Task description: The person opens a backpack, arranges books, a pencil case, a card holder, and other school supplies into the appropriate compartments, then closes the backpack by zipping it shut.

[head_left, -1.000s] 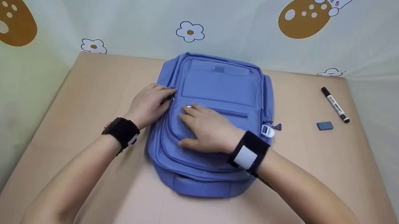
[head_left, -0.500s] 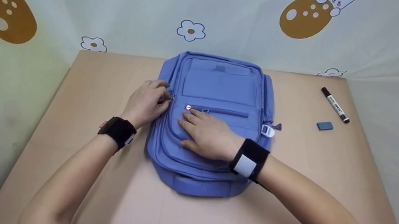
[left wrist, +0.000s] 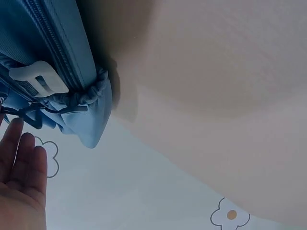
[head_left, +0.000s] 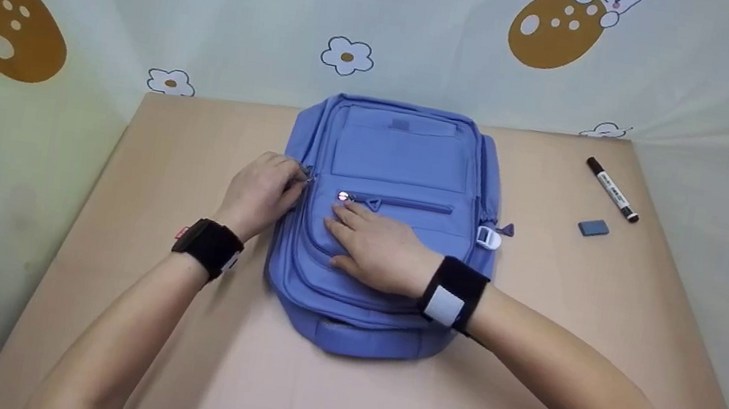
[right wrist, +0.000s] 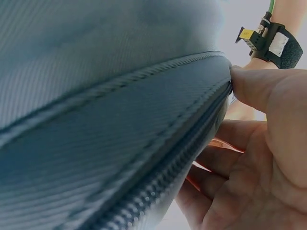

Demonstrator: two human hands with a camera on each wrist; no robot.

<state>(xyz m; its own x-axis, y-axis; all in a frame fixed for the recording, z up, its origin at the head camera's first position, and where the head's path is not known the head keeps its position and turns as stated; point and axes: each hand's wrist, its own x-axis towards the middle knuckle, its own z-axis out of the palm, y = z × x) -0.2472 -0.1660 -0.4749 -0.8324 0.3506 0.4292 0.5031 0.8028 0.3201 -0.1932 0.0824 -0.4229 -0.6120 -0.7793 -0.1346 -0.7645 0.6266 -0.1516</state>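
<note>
A blue backpack (head_left: 402,159) lies front side up on the table. At its left edge my left hand (head_left: 261,193) pinches a zipper pull (head_left: 308,171) between thumb and fingers. In the left wrist view, the fingers (left wrist: 29,163) of that hand reach up beside dark zipper-pull loops (left wrist: 33,115), near a white buckle (left wrist: 41,79). My right hand (head_left: 386,249) rests on the bag's front panel with extended fingers, just below the front pocket zipper (head_left: 416,205). Seen from the right wrist, the thumb (right wrist: 254,86) touches fabric beside a zipper (right wrist: 153,187).
A black-and-white marker (head_left: 613,190) and a small blue eraser (head_left: 593,228) lie at the table's right. A white buckle (head_left: 489,238) hangs at the bag's right side. Patterned cloth (head_left: 264,10) stands behind the brown table (head_left: 200,125).
My left hand has shifted slightly left and down along the bag's edge. The right hand has slid a little lower, uncovering the front pocket's zipper pull.
</note>
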